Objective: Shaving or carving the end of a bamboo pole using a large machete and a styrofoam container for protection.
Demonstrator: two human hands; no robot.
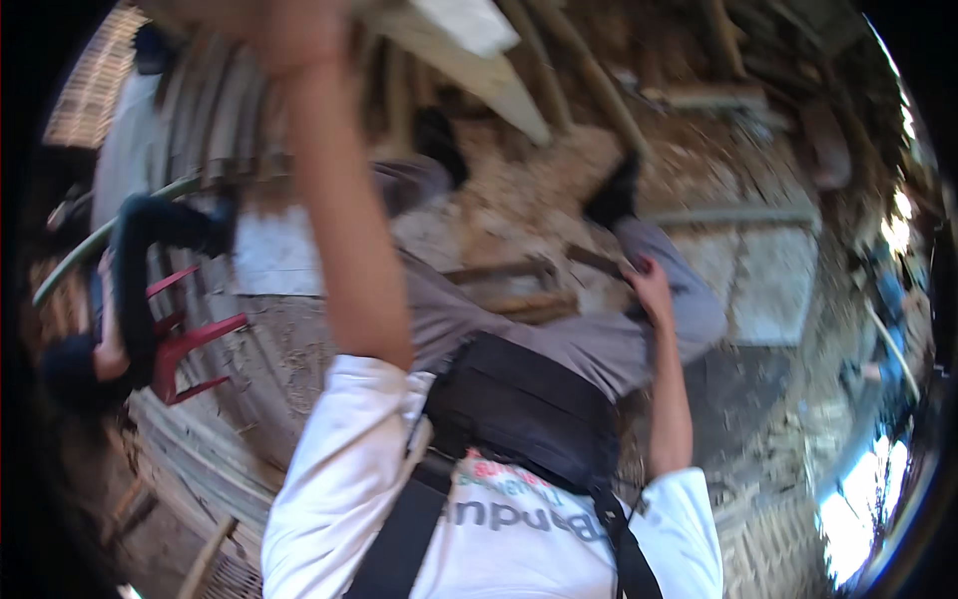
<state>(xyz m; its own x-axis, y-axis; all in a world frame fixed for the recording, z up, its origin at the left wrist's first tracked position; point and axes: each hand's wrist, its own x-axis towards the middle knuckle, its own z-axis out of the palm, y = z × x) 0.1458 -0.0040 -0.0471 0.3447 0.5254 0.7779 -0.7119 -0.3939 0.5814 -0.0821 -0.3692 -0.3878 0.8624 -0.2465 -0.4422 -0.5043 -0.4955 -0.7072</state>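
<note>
My left arm stretches far forward to the top edge, where my left hand (299, 35) is smeared by motion and its fingers cannot be made out. Beside it is a pale wooden board (484, 80) with a whitish piece (474, 22) over its upper part. My right hand (654, 292) rests by my right thigh, fingers closed around the end of a dark narrow bar (596, 262), whose kind is unclear. Between my legs lie a brownish wooden stick (529, 305) and another dark strip (494, 272).
A red plastic chair (185, 344) stands at left next to a crouching person (140, 270). Flat pale sheets (763, 285) lie on the dirt floor at both sides. Wooden poles (589, 70) stand ahead, planks (215, 110) lean far left. Another person (893, 319) is at far right.
</note>
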